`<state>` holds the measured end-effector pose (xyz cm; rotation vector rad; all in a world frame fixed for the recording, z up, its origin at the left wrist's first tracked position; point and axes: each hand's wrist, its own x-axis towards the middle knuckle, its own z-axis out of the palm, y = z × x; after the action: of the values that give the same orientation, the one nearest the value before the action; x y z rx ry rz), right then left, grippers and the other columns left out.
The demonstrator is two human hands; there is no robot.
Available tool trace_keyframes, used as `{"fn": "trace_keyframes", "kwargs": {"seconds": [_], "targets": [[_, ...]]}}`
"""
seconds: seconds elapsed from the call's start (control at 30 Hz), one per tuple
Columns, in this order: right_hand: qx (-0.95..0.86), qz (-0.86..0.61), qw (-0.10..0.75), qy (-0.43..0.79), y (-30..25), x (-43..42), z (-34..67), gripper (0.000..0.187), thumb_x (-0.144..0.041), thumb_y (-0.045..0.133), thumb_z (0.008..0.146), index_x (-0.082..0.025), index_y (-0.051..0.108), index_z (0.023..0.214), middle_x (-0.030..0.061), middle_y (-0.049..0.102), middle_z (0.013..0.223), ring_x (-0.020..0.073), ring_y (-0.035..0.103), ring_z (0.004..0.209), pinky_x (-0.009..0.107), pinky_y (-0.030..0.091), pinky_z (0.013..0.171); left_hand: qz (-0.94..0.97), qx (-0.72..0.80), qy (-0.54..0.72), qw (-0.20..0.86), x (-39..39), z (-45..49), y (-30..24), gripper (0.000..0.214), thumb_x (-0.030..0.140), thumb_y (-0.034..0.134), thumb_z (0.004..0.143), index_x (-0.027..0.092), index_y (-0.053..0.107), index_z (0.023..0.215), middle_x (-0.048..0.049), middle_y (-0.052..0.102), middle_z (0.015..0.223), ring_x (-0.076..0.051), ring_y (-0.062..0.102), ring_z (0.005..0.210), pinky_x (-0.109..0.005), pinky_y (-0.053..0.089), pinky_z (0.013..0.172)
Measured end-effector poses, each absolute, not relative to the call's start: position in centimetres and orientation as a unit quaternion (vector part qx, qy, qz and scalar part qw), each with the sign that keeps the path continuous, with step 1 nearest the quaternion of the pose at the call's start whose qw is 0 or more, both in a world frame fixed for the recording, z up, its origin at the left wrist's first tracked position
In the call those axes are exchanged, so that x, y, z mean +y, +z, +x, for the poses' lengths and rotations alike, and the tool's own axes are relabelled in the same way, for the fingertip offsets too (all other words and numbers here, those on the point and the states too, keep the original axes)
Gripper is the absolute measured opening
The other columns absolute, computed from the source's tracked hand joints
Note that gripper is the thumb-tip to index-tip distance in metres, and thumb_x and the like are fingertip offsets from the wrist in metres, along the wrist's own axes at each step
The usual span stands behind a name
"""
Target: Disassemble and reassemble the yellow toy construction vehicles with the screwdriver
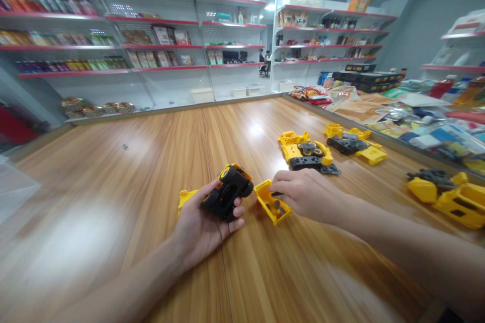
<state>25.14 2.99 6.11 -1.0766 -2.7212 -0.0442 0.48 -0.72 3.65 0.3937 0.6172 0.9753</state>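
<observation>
My left hand (204, 227) is wrapped round a toy truck chassis (229, 192), tilted so its black underside and wheels face up. A yellow toy piece (185, 202) shows behind that hand. To the right, a yellow toy dump bed (273, 207) lies on the table like a small tray, with several small dark pieces inside. Over its right edge, my right hand (299, 192) has its fingers pinched together. A bit of something dark shows at the fingertips; whether it is held or lies in the bed I cannot make out.
Yellow and black toy vehicle parts lie in groups on the wooden table (151, 176): one group (306, 151) beyond my right hand, another (354, 144) farther right, a third (450, 197) at the right edge. Packaged goods (417, 111) fill the right side. A tiny object (125, 146) lies left.
</observation>
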Motion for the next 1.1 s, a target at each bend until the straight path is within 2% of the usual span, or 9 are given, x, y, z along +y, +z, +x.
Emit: {"fn": "trace_keyframes", "kwargs": {"seconds": [0.1, 0.3, 0.53, 0.83, 0.97, 1.1], "targets": [[-0.932, -0.346, 0.111, -0.009, 5.8, 2.7, 24.8, 0.024, -0.017, 0.052, 0.092, -0.023, 0.069, 0.107, 0.0032, 0.069, 0.099, 0.0127, 0.063, 0.079, 0.024, 0.037, 0.065, 0.184, 0.292, 0.456, 0.820, -0.7, 0.5, 3.7, 0.031, 0.034, 0.048, 0.092, 0.008, 0.061, 0.102, -0.0099, 0.059, 0.082, -0.017, 0.060, 0.069, -0.034, 0.058, 0.065], [-0.943, -0.319, 0.088, 0.030, 4.7, 2.3, 23.8, 0.017, -0.024, 0.055, 0.091, -0.019, 0.071, 0.089, 0.0034, 0.070, 0.095, 0.0150, 0.063, 0.080, 0.025, 0.040, 0.067, 0.188, 0.288, 0.455, 0.821, -0.7, 0.5, 3.6, 0.031, 0.037, 0.046, 0.093, 0.010, 0.059, 0.103, -0.0091, 0.058, 0.082, -0.018, 0.059, 0.070, -0.034, 0.057, 0.066], [-0.942, -0.322, 0.077, 0.047, 4.9, 2.2, 23.5, 0.014, -0.021, 0.056, 0.088, -0.019, 0.071, 0.087, 0.0026, 0.070, 0.091, 0.0149, 0.063, 0.077, 0.025, 0.039, 0.065, 0.193, 0.288, 0.439, 0.829, -0.4, 0.6, 3.5, 0.029, 0.038, 0.046, 0.094, 0.013, 0.058, 0.102, -0.0088, 0.059, 0.081, -0.018, 0.059, 0.069, -0.035, 0.056, 0.067], [-0.942, -0.308, 0.104, 0.089, 4.9, 2.0, 23.5, 0.007, -0.018, 0.061, 0.082, -0.019, 0.065, 0.087, 0.0007, 0.070, 0.087, 0.0145, 0.062, 0.075, 0.024, 0.038, 0.064, 0.199, 0.292, 0.430, 0.831, -0.5, 0.4, 3.4, 0.032, 0.039, 0.045, 0.094, 0.012, 0.061, 0.100, -0.0096, 0.059, 0.081, -0.018, 0.059, 0.070, -0.035, 0.056, 0.067], [-0.941, -0.302, 0.131, 0.074, 4.7, 2.2, 23.7, 0.006, -0.017, 0.063, 0.079, -0.018, 0.064, 0.084, 0.0008, 0.068, 0.082, 0.0139, 0.060, 0.069, 0.024, 0.035, 0.060, 0.198, 0.292, 0.428, 0.832, -0.3, 0.3, 3.4, 0.032, 0.038, 0.045, 0.094, 0.012, 0.062, 0.100, -0.0097, 0.060, 0.080, -0.019, 0.060, 0.070, -0.036, 0.055, 0.068], [-0.926, -0.302, 0.222, 0.051, 5.2, 2.1, 23.8, 0.006, -0.014, 0.059, 0.081, -0.016, 0.062, 0.086, 0.0026, 0.066, 0.081, 0.0137, 0.060, 0.069, 0.024, 0.037, 0.061, 0.195, 0.307, 0.421, 0.831, -0.5, 0.6, 3.6, 0.035, 0.039, 0.046, 0.093, 0.010, 0.064, 0.099, -0.0101, 0.060, 0.079, -0.019, 0.060, 0.068, -0.036, 0.055, 0.066]]}}
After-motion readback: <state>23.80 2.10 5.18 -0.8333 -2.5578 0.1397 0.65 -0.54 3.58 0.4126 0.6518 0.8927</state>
